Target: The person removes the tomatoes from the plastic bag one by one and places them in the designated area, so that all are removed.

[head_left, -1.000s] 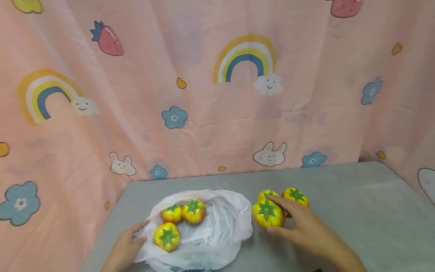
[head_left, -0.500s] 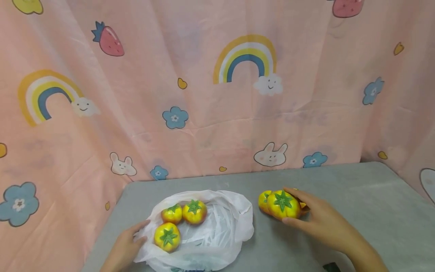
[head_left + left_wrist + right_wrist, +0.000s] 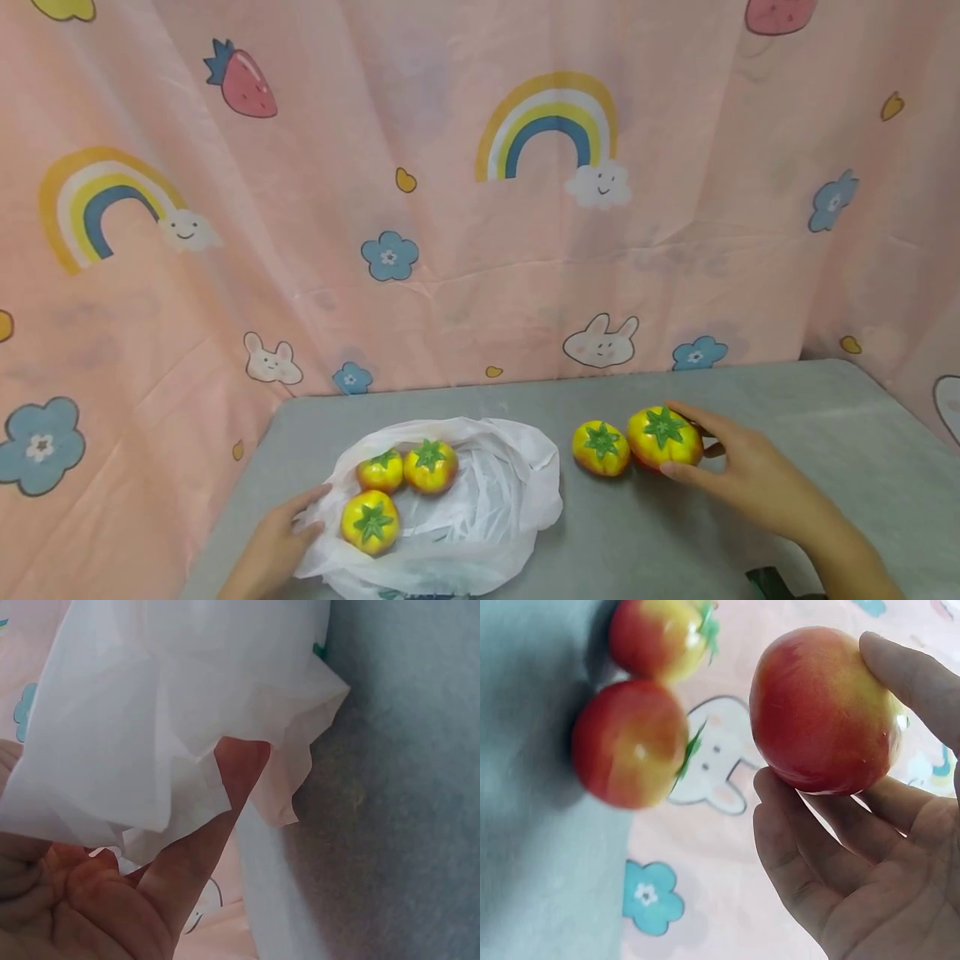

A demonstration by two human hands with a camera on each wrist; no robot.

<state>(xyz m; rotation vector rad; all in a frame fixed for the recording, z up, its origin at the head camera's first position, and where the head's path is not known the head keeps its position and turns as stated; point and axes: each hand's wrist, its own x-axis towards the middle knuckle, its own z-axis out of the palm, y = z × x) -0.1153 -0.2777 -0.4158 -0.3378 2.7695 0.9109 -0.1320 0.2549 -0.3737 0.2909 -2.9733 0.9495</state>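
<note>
My left hand (image 3: 277,537) pinches the left rim of a white plastic bag (image 3: 536,483); in the left wrist view the bag's edge (image 3: 135,735) lies between thumb and fingers. Several shiny toy tomatoes, yellow on top, red below, with green star-shaped leaves, are about. Three lie inside the open bag, including a front tomato (image 3: 370,522). My right hand (image 3: 757,475) holds a tomato (image 3: 663,438) between thumb and fingertips, raised over the table. Left of it sits a tomato (image 3: 601,448). The right wrist view shows two tomatoes on the table, a near tomato (image 3: 630,742) and a farther tomato (image 3: 660,637).
The grey table (image 3: 810,433) reaches back to a pink curtain (image 3: 450,317) printed with rainbows, rabbits and flowers. A dark green object (image 3: 768,582) shows beneath my right forearm.
My right hand has carried its tomato to the right, away from the bag, and the tomato on the left is now fully visible. My left hand stays at the bag's rim.
</note>
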